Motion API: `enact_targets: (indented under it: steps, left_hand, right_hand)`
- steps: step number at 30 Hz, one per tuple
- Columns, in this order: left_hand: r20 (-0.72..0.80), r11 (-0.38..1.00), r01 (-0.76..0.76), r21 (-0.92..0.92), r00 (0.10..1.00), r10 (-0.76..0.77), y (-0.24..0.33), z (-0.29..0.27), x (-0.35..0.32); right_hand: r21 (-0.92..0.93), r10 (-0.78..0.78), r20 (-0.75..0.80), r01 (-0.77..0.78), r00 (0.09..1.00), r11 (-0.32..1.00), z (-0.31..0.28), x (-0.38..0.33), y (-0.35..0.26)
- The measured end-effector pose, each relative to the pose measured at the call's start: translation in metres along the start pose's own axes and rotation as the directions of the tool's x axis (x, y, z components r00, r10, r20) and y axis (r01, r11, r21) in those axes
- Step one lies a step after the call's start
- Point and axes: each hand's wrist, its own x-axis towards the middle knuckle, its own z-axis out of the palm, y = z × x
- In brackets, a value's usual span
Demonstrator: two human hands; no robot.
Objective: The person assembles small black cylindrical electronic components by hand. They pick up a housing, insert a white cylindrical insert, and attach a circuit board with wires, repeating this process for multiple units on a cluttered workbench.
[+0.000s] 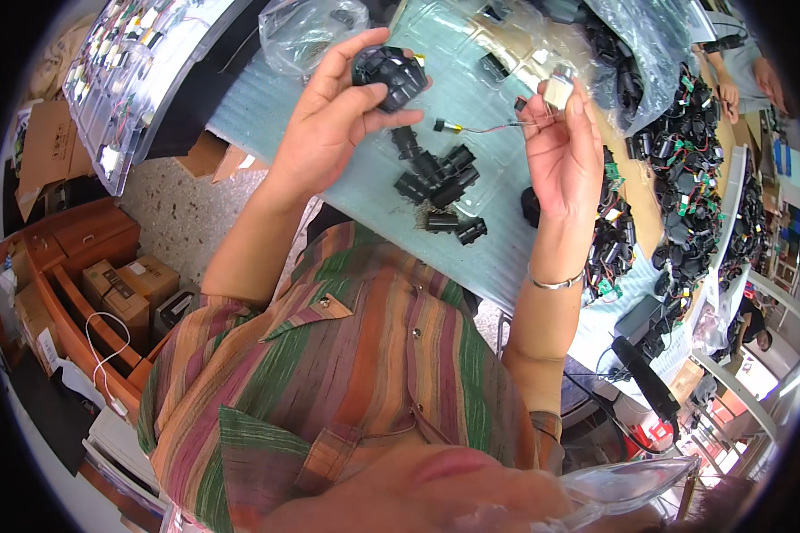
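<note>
My left hand (pixel 316 133) is raised over the table, its fingers closed round a black ribbed plastic housing (pixel 391 80). Between the fingertips of my right hand (pixel 560 160) is a small, pale, block-shaped part (pixel 557 91) with a silvery end. Thin reddish wires (pixel 493 130) trail leftward from that hand to a small black and yellow end piece (pixel 447 126). The two hands are apart. Below and between them, several black plastic parts (pixel 436 178) lie in a loose group on the pale green table covering (pixel 364 182).
Clear plastic bags lie at the far side, one (pixel 307 35) beyond my left hand and another (pixel 640 62) at the right. Heaps of black parts with wires (pixel 684 169) cover the right side. A tray of small parts (pixel 142 67) stands far left. Another person's hand (pixel 729 98) shows far right.
</note>
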Motion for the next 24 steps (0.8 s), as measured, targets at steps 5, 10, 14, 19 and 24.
enact_targets:
  steps: [5,10,14,19,24]
  left_hand:
    - [0.046,0.970,-0.040,0.238,0.999,0.030,-0.020,0.031,0.005]
    - [0.077,0.971,0.022,0.237,0.996,-0.042,-0.026,0.049,0.002]
    - [0.099,0.979,0.075,0.189,0.990,-0.095,-0.027,0.056,-0.001]
    - [0.137,0.958,-0.044,0.283,0.991,0.005,-0.040,0.058,-0.003]
    - [0.169,0.907,-0.219,0.360,0.971,0.167,-0.051,0.052,0.002]
  right_hand:
    - [-0.081,-0.120,-0.004,0.119,0.993,0.990,0.000,-0.023,0.007]
    - [-0.808,-0.456,0.256,0.447,0.852,0.382,0.020,-0.036,0.025]
    - [-0.892,-0.499,0.388,0.451,0.775,0.007,0.023,-0.041,0.029]
    - [-0.836,-0.530,0.516,0.531,0.673,-0.140,0.013,-0.037,0.036]
    - [-0.854,-0.569,0.450,0.519,0.688,-0.047,0.015,-0.039,0.044]
